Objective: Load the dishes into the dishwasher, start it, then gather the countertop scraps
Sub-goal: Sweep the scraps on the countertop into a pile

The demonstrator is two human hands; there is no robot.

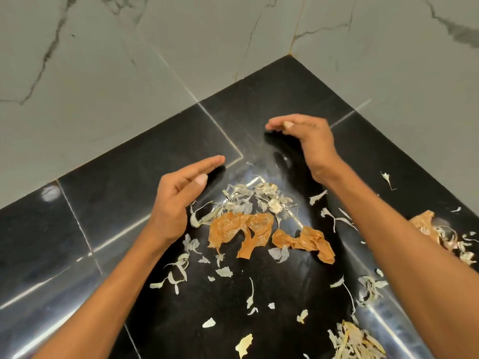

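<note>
Scraps lie scattered on the black countertop (134, 177): orange onion skins (241, 229), a second orange piece (305, 242), and a heap of pale garlic peels (259, 198) behind them. My left hand (178, 198) stands on edge to the left of the heap, fingers straight, holding nothing. My right hand (305, 136) hovers behind and to the right of the heap, palm down with fingers bent forward, holding nothing. The heap sits between the two hands.
Grey marbled wall tiles (129, 60) meet in a corner behind the counter. More peels (355, 343) lie at the lower right, and another orange skin (425, 224) shows beyond my right forearm. Loose white flakes (178, 273) dot the near counter.
</note>
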